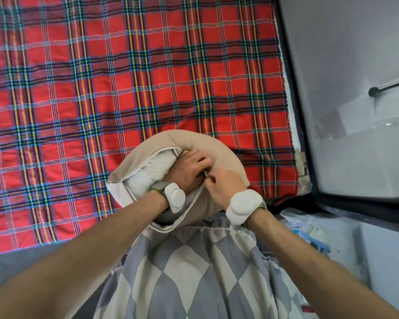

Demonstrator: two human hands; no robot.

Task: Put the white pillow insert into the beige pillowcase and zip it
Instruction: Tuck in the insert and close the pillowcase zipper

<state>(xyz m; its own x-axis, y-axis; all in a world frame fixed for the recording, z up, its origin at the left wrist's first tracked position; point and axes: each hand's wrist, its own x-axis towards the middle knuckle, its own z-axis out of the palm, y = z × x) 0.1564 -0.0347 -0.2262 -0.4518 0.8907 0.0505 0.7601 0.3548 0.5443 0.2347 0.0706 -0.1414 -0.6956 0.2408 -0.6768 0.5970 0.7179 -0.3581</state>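
Diamond-print garment (194, 272) fills the bottom, both forearms reaching out over it, white wrist units (244, 207) strapped on each. Left hand (187, 171) lies on top of the pillow, fingers curled onto the beige pillowcase (226, 157) edge right at the zip line, heel pressing the filling down. Right hand (221, 187), just right of the left and touching it, pinches what looks like the zipper pull (205, 174) between thumb and fingertips. White pillow insert (152, 171) sits inside the case but bulges out of the open mouth left of the left hand. Zip looks closed only to the right of the hands, open from the left hand to the near corner. Pillow rests upright-ish on the red plaid blanket (124, 77) beyond both hands.

Risks, my read: insert fabric bulging at the left hand could get caught in the slider; if the left hand lets the edges spread, the pull may jam or split the teeth; pillow could also roll off its edge under the pulling.
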